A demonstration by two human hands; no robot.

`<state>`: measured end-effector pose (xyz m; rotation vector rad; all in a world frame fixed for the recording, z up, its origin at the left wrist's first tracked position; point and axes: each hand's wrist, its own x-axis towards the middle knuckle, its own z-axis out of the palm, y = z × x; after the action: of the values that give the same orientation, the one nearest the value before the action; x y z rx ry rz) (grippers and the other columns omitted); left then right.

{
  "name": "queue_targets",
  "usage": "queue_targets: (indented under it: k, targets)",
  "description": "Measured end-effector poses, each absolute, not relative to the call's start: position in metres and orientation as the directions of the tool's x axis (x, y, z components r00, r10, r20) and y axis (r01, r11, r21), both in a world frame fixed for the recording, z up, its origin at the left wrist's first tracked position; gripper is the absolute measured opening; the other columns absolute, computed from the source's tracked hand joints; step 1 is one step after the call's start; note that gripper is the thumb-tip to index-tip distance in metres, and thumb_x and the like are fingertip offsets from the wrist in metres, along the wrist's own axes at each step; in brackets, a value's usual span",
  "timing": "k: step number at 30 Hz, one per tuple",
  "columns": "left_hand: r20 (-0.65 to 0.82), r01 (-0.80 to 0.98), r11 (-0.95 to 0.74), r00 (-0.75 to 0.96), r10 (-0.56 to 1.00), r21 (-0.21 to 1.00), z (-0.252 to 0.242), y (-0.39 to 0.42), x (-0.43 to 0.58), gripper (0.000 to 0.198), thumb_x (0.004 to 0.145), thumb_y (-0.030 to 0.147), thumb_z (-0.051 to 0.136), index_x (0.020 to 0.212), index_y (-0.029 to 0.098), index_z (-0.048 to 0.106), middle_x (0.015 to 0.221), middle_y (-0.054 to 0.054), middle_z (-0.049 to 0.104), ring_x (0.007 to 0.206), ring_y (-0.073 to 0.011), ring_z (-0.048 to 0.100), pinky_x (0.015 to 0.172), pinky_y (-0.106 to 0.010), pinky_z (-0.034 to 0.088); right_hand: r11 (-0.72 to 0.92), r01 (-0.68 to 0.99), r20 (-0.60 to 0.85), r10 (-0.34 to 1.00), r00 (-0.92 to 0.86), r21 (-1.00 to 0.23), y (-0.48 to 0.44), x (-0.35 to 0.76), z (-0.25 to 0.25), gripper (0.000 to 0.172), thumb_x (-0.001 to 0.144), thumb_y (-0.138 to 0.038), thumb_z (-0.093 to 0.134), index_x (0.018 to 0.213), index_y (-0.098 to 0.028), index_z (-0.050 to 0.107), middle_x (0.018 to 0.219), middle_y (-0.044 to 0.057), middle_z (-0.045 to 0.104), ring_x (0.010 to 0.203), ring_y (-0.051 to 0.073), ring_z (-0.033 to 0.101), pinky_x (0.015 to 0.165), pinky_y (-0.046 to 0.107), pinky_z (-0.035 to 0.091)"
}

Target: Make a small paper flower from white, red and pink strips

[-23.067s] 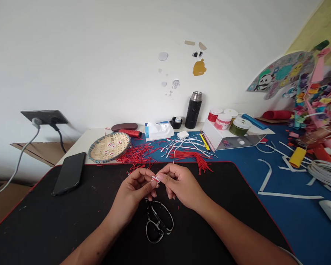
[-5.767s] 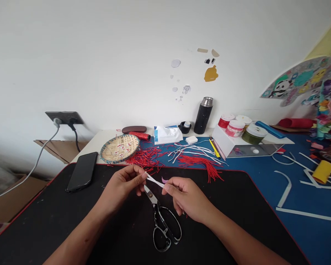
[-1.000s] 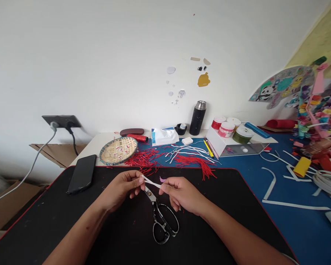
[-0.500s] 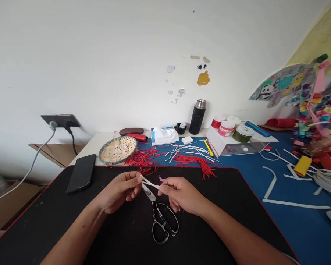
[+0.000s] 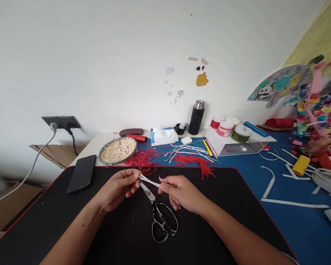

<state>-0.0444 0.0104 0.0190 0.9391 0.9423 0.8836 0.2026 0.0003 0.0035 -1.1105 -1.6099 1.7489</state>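
My left hand [image 5: 117, 187] and my right hand [image 5: 180, 193] pinch the two ends of a narrow white paper strip [image 5: 149, 181], held taut above the black desk mat [image 5: 44, 224]. A small lilac scrap [image 5: 161, 179] shows just above my right fingers; whether it is held, I cannot tell. Below the strip lie black-handled scissors [image 5: 160, 217], their shut steel blades pointing up towards my left fingers. The scissors do not appear to touch either hand.
Beyond the mat are a black phone [image 5: 82, 174], a woven bamboo basket [image 5: 117, 151], loose red threads [image 5: 140, 157], a red tassel [image 5: 194, 163] and white strips [image 5: 187, 151]. Farther back stand a black thermos [image 5: 196, 117] and paint jars [image 5: 223, 125]. Colourful paper crafts [image 5: 320, 106] crowd the right.
Over the last second both hands have shifted slightly left, keeping the strip between them. Much earlier they pinched a small red-and-white piece, and the scissors lay lower under my hands.
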Motion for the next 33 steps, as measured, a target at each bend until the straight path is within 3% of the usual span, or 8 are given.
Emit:
queue_targets:
  k: [5, 12, 33]
  targets:
    - [-0.266, -0.103, 0.327, 0.383, 0.885, 0.939, 0.0187, 0.0092, -0.0432, 0.042, 0.079, 0.053, 0.083, 0.074, 0.013, 0.070, 0.067, -0.004, 0.065, 0.051, -0.0102, 0.052, 0.041, -0.018, 0.034, -0.172, 0.149, -0.225, 0.817, -0.531, -0.974, -0.0005, 0.2019, 0.0033, 0.038, 0.094, -0.053, 0.058, 0.090, -0.016, 0.066, 0.039, -0.010, 0.044, 0.034, 0.010, 0.046, 0.036, 0.017, 0.028]
    - [-0.272, -0.121, 0.343, 0.394, 0.878, 0.931, 0.0221, 0.0068, -0.0420, 0.040, 0.075, 0.048, 0.088, 0.077, 0.014, 0.068, 0.066, -0.001, 0.065, 0.051, -0.0096, 0.053, 0.041, -0.017, 0.035, -0.177, 0.149, -0.229, 0.819, -0.527, -0.973, -0.0007, 0.2016, 0.0044, 0.036, 0.095, -0.051, 0.058, 0.090, -0.017, 0.066, 0.038, -0.010, 0.044, 0.035, 0.010, 0.046, 0.036, 0.018, 0.028]
    - [-0.288, -0.139, 0.361, 0.377, 0.880, 0.922, 0.0211, 0.0073, -0.0405, 0.038, 0.075, 0.042, 0.087, 0.072, 0.017, 0.059, 0.057, 0.005, 0.052, 0.046, -0.0073, 0.040, 0.039, -0.017, 0.023, -0.189, 0.170, -0.252, 0.794, -0.553, -0.967, -0.0031, 0.2010, 0.0100, 0.033, 0.098, -0.047, 0.058, 0.089, -0.016, 0.066, 0.040, -0.009, 0.046, 0.036, 0.009, 0.045, 0.042, 0.018, 0.029]
